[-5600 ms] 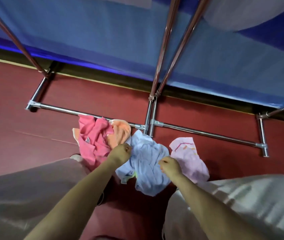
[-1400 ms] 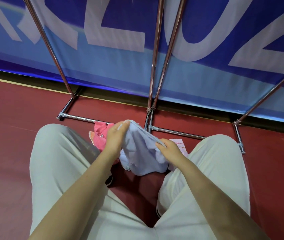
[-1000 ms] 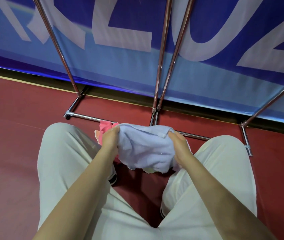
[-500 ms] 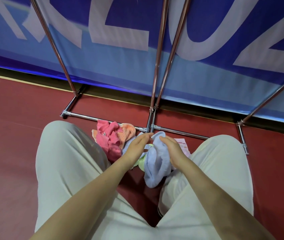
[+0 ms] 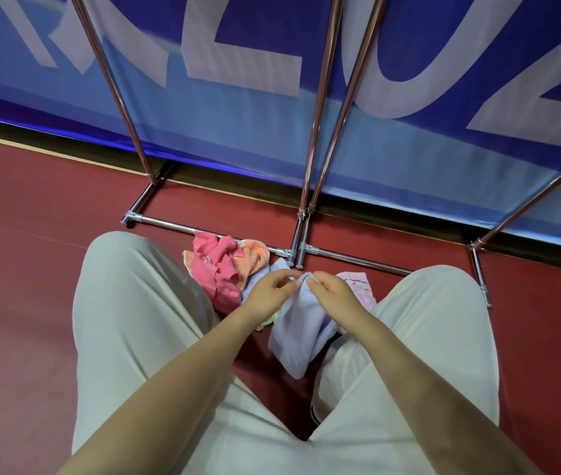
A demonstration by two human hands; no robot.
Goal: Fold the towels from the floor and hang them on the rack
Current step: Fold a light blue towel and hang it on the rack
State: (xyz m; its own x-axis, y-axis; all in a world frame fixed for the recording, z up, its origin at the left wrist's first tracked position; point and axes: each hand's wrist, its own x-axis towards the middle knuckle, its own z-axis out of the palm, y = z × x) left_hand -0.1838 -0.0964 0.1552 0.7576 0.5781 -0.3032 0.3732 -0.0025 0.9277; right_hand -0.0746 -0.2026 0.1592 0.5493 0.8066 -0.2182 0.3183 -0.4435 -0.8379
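A light blue towel point(image 5: 301, 332) hangs folded between my knees. My right hand point(image 5: 332, 296) pinches its top edge, and my left hand point(image 5: 270, 293) pinches the same edge right beside it, fingertips nearly touching. On the red floor behind lie a crumpled pink towel point(image 5: 219, 269), an orange towel point(image 5: 253, 257) and a pale pink patterned towel point(image 5: 357, 286), partly hidden by my right hand. The metal rack point(image 5: 320, 97) rises just beyond them; its base bar point(image 5: 357, 260) runs along the floor.
My two legs in pale trousers point(image 5: 128, 320) flank the towels. A blue banner with large white letters point(image 5: 238, 63) stands right behind the rack. A second light blue cloth point(image 5: 280, 267) lies on the floor under my hands.
A second ago the blue towel was stretched wide between my hands. My hands have since come together at its top edge, and the towel now hangs doubled.
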